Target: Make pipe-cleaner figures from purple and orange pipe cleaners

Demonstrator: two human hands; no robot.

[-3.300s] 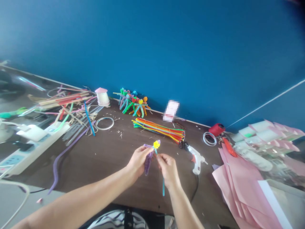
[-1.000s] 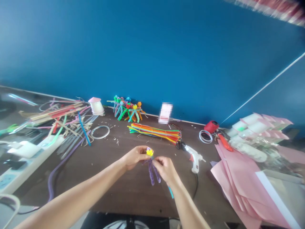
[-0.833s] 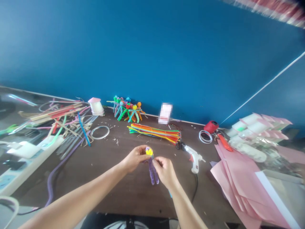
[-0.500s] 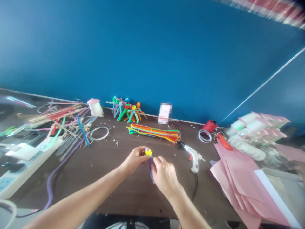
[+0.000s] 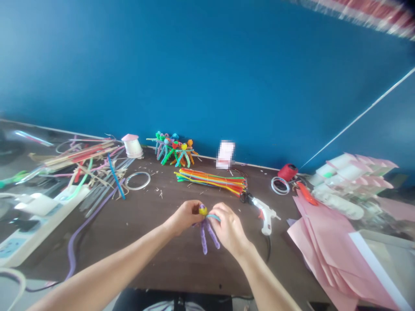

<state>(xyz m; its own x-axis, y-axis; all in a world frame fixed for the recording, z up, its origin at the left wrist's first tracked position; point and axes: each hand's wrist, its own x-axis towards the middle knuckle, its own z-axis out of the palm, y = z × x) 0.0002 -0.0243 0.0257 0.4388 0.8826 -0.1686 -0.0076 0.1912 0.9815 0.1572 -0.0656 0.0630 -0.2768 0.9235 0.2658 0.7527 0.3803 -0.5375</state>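
A small pipe-cleaner figure (image 5: 204, 237) with a yellow and purple head and two purple legs hangs between my hands, above the dark table. My left hand (image 5: 187, 214) is closed, pinching the figure beside its head. With closed fingers, my right hand (image 5: 227, 222) grips a light blue pipe-cleaner piece (image 5: 214, 217) on the figure's right side. My fingers hide part of its body. Beyond my hands lies a bundle of coloured pipe cleaners (image 5: 210, 180). Several finished-looking pipe-cleaner figures (image 5: 175, 149) stand against the wall.
A white glue gun (image 5: 266, 214) lies right of my hands, its cord running toward me. Pink sheets (image 5: 327, 255) and plastic-wrapped rolls (image 5: 346, 181) cover the right side. At left are a power strip (image 5: 42, 229), loose pipe cleaners (image 5: 87, 160) and a ring (image 5: 138, 181).
The figure's purple legs, earlier together and mostly behind my right hand, now hang apart in view. My right hand has shifted slightly right and the blue piece shows in its fingers.
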